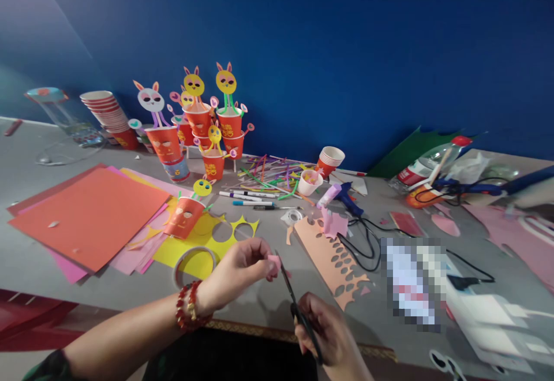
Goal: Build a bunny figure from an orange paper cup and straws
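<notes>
My left hand (246,265) pinches a small piece of pink paper (274,262) between thumb and fingers, above the table's front edge. Black-handled scissors (308,330) are gripped in my right hand (326,326), their blades pointing up and touching or close beside the pink paper. Whether the blades are parted is hard to make out. Below and left of my left hand lies a yellow paper sheet (168,253) with round holes cut in it. A roll of tape (176,266) stands near my wrist. To the right is a peach paper sheet (314,254) full of oval cutouts.
Several red paper cups with rabbit faces (164,144) stand at the back left, near stacked cups (104,109). Orange paper (95,213) lies at left. Straws (272,173), markers (253,203), a blue glue gun (348,199) with black cable, and a bottle (426,167) lie beyond.
</notes>
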Demonstrator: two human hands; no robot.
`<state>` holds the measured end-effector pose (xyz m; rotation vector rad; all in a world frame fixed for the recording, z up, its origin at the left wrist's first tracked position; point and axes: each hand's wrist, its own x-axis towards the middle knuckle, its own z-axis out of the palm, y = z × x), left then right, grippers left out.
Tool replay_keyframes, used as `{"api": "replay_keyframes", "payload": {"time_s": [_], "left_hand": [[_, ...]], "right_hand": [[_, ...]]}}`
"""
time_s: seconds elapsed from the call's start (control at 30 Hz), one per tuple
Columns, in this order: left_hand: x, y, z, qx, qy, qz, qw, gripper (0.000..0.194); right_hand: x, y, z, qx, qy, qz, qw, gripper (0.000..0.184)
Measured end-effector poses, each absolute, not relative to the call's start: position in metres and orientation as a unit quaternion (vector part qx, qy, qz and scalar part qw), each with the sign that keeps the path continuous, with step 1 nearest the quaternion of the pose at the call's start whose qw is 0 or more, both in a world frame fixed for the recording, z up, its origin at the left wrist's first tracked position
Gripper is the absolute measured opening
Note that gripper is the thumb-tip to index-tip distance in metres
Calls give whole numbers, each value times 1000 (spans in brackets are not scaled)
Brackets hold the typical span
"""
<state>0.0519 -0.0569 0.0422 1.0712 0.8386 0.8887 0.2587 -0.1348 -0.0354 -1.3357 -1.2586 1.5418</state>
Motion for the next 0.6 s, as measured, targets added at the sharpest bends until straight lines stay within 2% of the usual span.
{"api": "replay_keyframes", "payload": {"time_s": [0.2, 0.4, 0.6], "left_hand": [[51, -57, 43, 478, 378, 399, 685, 36], [51, -56, 43, 469, 371, 399, 695, 37], [52, -56, 43, 457, 373, 412, 694, 36]], "right_hand": [[259, -136, -35, -520, -483, 603, 363, 59], [261, -137, -28, -527, -495, 596, 349, 43], [260, -135, -15, -537, -488, 602, 334, 45]]}}
